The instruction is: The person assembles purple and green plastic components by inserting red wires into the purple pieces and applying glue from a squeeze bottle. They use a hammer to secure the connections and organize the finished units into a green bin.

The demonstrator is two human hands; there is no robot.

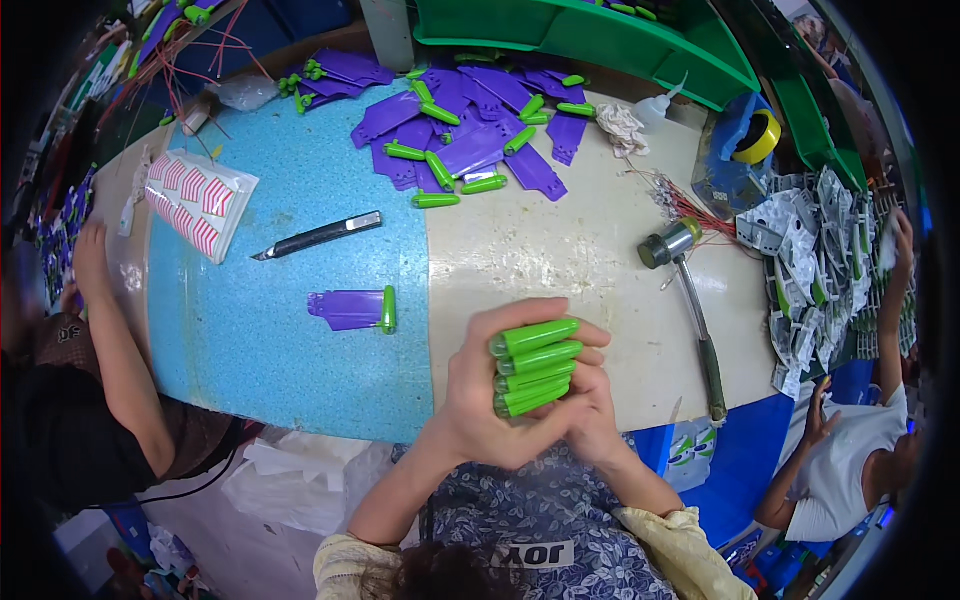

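Note:
Just above the table's near edge, my left hand (468,385) is closed around a stack of several green plastic tubes (538,358) with rounded ends. My right hand (592,412) presses in from the other side, its fingers closed against the same tubes. Parts of the fingers are hidden behind the stack. Left of my hands, a flat purple plastic piece (345,309) lies on the blue mat, with a green tube (388,310) along its right end. Farther off is a pile of purple pieces (470,150) mixed with loose green tubes.
A black cutter knife (318,236) and a striped packet (200,203) lie on the blue mat (270,370). To the right are a hammer (690,300), red wires (690,200), yellow tape (757,137) and grey parts (815,250). Green bins (590,40) stand behind. Other people sit at both sides.

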